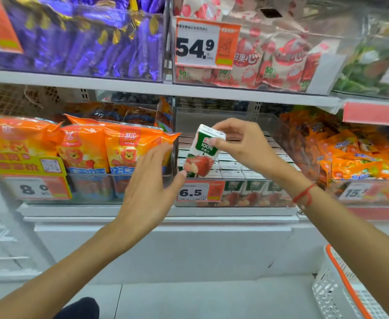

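Retail shelf, lower tier.

Item: small apple juice carton (201,155), green/white w/ red apple print, "100%" on front. Held in the air, tilted, top leaning right, bottom toward left. Positioned in front of and above clear bin (211,118) stocked w/ matching cartons (232,171); not resting on them.

R hand (241,143): clamped on carton's top end, thumb on front face, fingers curled over top from behind. Sits above and right of carton. Red string bracelet (303,194) at wrist.

L hand (149,187): apart, fingers straight and spread, holding nothing. Sits below and left of carton, palm turned toward it. Thumb tip at carton's lower-left corner; contact vs. just beside cannot be confirmed. Fingertips overlap edge of orange snack bags (110,146) in view.

Hands near each other, carton btwn them, gripped by R only.

Surroundings: price tag "6.5" (199,192) on bin front, directly under carton. Orange snack bags in adjacent bin to left; orange packets (354,155) in bin to right. Upper tier: purple foil sweets (92,42) at left, pink/white packets (276,63) behind "54.9" tag (202,44). White basket w/ orange rim (340,284) at lower right, well apart from both hands.
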### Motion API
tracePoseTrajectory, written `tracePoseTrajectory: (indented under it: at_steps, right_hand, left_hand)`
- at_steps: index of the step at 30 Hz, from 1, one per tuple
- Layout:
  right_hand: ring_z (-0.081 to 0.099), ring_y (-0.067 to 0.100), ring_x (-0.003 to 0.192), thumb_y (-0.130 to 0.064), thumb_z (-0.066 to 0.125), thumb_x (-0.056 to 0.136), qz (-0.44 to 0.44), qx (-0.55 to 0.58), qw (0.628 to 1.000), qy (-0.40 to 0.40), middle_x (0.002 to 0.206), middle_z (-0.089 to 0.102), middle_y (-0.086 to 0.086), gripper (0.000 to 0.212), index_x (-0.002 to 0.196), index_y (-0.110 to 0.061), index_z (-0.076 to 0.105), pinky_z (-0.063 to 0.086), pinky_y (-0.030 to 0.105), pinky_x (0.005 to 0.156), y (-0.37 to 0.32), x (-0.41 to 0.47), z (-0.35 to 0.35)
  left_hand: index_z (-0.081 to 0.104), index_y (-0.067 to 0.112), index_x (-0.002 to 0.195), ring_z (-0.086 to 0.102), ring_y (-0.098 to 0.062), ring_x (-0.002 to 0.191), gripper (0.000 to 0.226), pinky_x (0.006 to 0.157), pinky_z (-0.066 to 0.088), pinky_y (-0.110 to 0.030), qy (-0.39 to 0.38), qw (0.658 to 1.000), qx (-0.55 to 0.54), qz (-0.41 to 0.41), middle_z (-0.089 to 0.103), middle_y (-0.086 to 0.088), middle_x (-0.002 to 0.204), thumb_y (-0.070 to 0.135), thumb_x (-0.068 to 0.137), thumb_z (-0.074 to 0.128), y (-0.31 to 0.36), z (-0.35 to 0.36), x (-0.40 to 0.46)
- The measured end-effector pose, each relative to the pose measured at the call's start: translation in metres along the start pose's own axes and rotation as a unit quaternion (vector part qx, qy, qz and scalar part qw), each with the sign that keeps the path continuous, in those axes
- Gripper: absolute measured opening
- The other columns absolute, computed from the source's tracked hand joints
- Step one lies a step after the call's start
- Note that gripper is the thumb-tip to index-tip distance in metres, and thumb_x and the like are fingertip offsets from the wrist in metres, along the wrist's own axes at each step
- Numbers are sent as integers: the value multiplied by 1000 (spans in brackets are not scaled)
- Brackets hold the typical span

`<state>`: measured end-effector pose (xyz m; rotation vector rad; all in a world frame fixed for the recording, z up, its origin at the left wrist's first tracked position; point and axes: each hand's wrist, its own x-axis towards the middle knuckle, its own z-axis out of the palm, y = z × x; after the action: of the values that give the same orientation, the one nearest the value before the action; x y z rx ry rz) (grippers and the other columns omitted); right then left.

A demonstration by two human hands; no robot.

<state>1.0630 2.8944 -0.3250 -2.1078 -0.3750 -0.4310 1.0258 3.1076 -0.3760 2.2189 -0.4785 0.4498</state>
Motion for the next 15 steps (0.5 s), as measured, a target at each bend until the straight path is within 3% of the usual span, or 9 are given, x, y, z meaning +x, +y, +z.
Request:
tracePoseTrajectory:
  at_steps: [3, 6, 10, 15]
  right_hand:
    - [68, 2, 76, -19, 70, 86, 76, 99, 992, 34, 82, 74, -11, 7, 84, -26, 70, 53, 13, 66, 2, -33, 6]
    - [72, 8, 74, -26, 69, 86, 182, 172, 968, 16, 84, 76, -6, 4, 86, -24, 73, 54, 17, 57, 13, -59, 15]
    - [73, 16, 85, -30, 69, 87, 248, 229, 941, 8, 90, 77, 3, 21, 99, -13, 74, 57, 20, 70, 29, -82, 19]
    - [72, 15, 93, -35, 59, 93, 293, 257, 921, -17, 100, 76, 2, 28, 110, -15, 70, 55, 18, 72, 42, -97, -2]
  left_hand:
    - [46, 31, 137, 47, 0, 120, 60, 96, 35, -22, -91, 953, -238, -163, 51, 17, 131, 54, 83, 56, 8, 13, -8]
    - [57, 29, 125, 58, 15, 100, 34, 81, 45, -8, -139, 933, -289, -162, 62, 19, 119, 37, 92, 56, 11, 30, -10]
    - [66, 25, 112, 71, -3, 88, 19, 74, 55, -13, -222, 888, -346, -204, 75, 9, 100, 21, 95, 57, 16, 49, -10]
    - [66, 18, 115, 71, -2, 84, 22, 70, 53, -11, -235, 871, -366, -229, 75, 4, 102, 24, 95, 59, 29, 76, -8]
